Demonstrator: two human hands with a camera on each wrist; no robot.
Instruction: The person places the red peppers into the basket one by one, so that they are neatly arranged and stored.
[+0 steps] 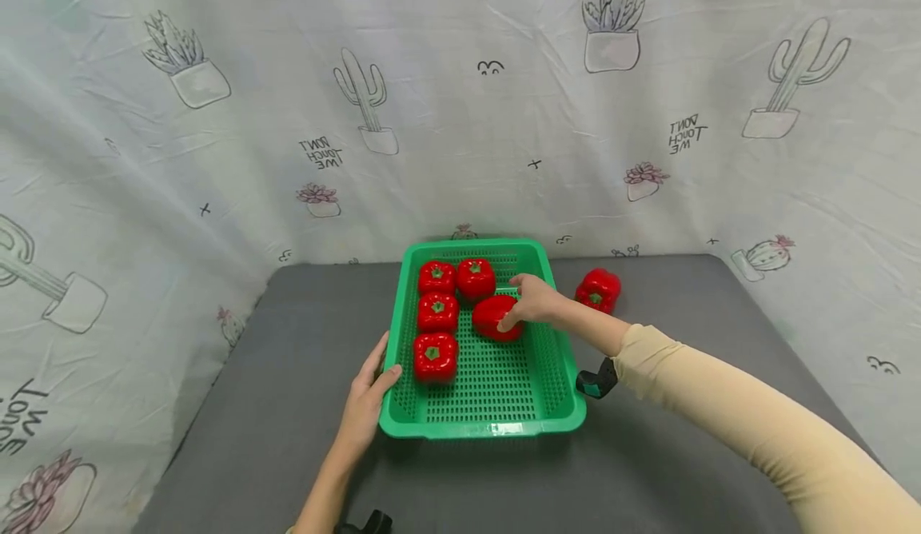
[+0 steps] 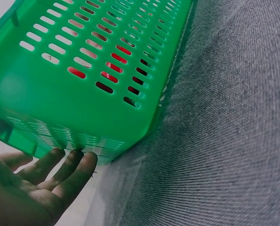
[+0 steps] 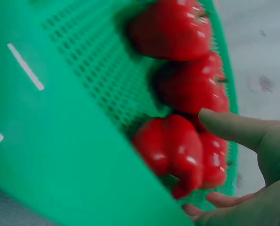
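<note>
A green perforated plastic basket (image 1: 484, 428) holds several glossy red bell peppers. Three of them stand in a column along its left side, the nearest being a bell pepper (image 1: 435, 357) with its green stem up; another bell pepper (image 1: 476, 278) is beside the farthest one. My left hand (image 1: 368, 394) grips the basket's left rim, thumb over the top and fingers against the outer wall (image 2: 74, 108). Over the basket, my right hand (image 1: 536, 300) has thumb and fingers spread at a bell pepper (image 1: 492, 316) lying on its side. In the right wrist view that pepper (image 3: 170, 150) shows beyond the spread thumb.
Another red bell pepper (image 1: 599, 290) lies on the grey table (image 1: 302, 374), right of the basket and behind my right forearm. A pale curtain (image 1: 460, 102) printed with cacti hangs close behind the table. Dark wrist devices (image 1: 599, 379) are worn on the arms.
</note>
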